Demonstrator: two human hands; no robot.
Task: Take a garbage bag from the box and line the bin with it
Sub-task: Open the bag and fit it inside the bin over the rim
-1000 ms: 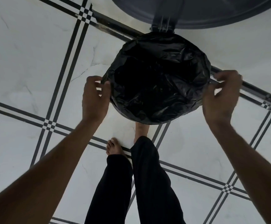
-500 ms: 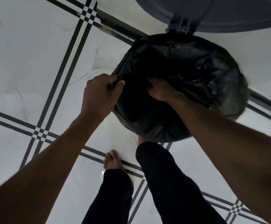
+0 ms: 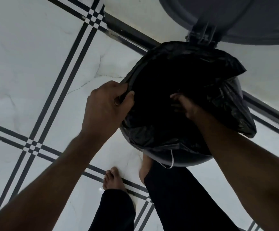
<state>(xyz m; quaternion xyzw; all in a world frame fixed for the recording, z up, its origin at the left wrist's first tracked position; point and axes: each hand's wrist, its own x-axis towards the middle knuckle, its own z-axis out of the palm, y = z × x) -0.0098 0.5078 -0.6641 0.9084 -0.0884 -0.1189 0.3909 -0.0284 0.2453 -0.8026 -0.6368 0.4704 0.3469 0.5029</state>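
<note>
A black garbage bag (image 3: 225,100) is draped over the rim of a round dark bin (image 3: 192,161) on the floor, its mouth folded outward, loose on the right. My left hand (image 3: 105,105) pinches the bag's edge against the bin's left rim. Inside the dark opening is my right hand (image 3: 183,105), fingers spread and pressed against the plastic; the fingertips fade into the dark. A thin white string (image 3: 172,160) hangs from the bag's near edge.
The bin's grey lid (image 3: 235,19) stands raised on its hinge at the top right. White marble floor tiles with dark stripe lines (image 3: 35,145) lie all around. My bare feet (image 3: 113,179) and black trouser legs stand just in front of the bin.
My right hand left the bin's right rim and went down inside the bag. The left hand kept its pinch on the left rim. The view moved closer to the bin.
</note>
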